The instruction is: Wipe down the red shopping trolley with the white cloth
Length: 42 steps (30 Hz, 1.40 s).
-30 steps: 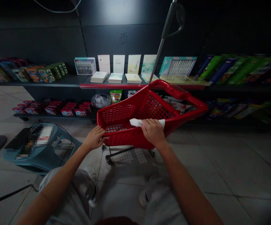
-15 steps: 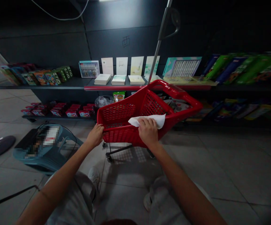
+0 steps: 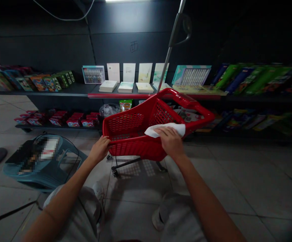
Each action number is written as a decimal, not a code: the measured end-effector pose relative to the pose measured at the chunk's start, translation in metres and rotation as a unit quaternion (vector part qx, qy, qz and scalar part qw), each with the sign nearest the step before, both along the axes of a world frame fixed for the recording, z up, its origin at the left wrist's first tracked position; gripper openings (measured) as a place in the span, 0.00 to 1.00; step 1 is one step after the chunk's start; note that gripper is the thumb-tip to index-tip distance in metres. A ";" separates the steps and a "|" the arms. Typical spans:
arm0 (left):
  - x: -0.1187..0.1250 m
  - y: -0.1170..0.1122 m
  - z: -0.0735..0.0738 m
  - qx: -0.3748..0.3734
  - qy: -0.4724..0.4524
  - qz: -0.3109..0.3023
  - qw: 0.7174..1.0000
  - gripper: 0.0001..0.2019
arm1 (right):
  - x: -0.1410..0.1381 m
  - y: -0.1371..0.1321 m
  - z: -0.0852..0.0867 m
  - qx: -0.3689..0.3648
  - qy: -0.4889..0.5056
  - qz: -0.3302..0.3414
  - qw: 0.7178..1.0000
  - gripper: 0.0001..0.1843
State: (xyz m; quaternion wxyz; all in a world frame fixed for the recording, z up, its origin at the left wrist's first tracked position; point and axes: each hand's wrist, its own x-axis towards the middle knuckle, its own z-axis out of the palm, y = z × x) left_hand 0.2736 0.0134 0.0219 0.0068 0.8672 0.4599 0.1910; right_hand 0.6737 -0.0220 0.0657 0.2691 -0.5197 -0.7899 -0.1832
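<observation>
A red plastic shopping cart [image 3: 131, 124] on small wheels stands on the tiled floor in front of me, its long grey handle [image 3: 171, 43] rising up to the back. My left hand [image 3: 100, 149] grips the cart's near left corner rim. My right hand [image 3: 170, 141] presses a white cloth [image 3: 168, 129] onto the cart's right rim, fingers curled over the cloth.
Dark shelves [image 3: 67, 90] along the wall hold coloured boxes, notebooks [image 3: 125, 86] and cards. A lower shelf carries red packets [image 3: 72, 119]. A teal plastic stool [image 3: 47, 161] lies on the floor at left. My knees and shoes show at the bottom.
My right hand has slid the cloth to the right along the cart's rim. The left hand stays on the corner. The cart shifted slightly.
</observation>
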 end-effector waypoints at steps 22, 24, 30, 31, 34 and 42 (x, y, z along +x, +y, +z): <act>0.013 0.002 0.003 0.033 0.038 0.027 0.998 0.08 | -0.100 0.005 -0.016 -0.084 0.022 0.081 0.993 0.26; 0.011 0.004 0.004 0.031 0.036 0.038 0.998 0.07 | -0.068 0.004 -0.011 -0.073 0.024 0.045 0.996 0.26; 0.011 0.004 0.002 0.020 0.028 0.053 0.998 0.08 | 0.003 -0.004 0.004 -0.003 0.045 -0.033 0.998 0.25; 0.012 0.003 0.001 0.020 0.023 0.054 0.998 0.09 | 0.005 -0.004 0.004 0.004 0.052 -0.045 0.998 0.24; 0.019 0.000 -0.004 0.023 -0.008 0.059 0.998 0.12 | -0.015 0.000 0.000 0.014 0.070 -0.069 0.995 0.22; 0.030 -0.001 -0.011 0.023 -0.012 0.081 0.996 0.15 | -0.128 0.009 -0.026 -0.054 0.053 0.030 0.997 0.23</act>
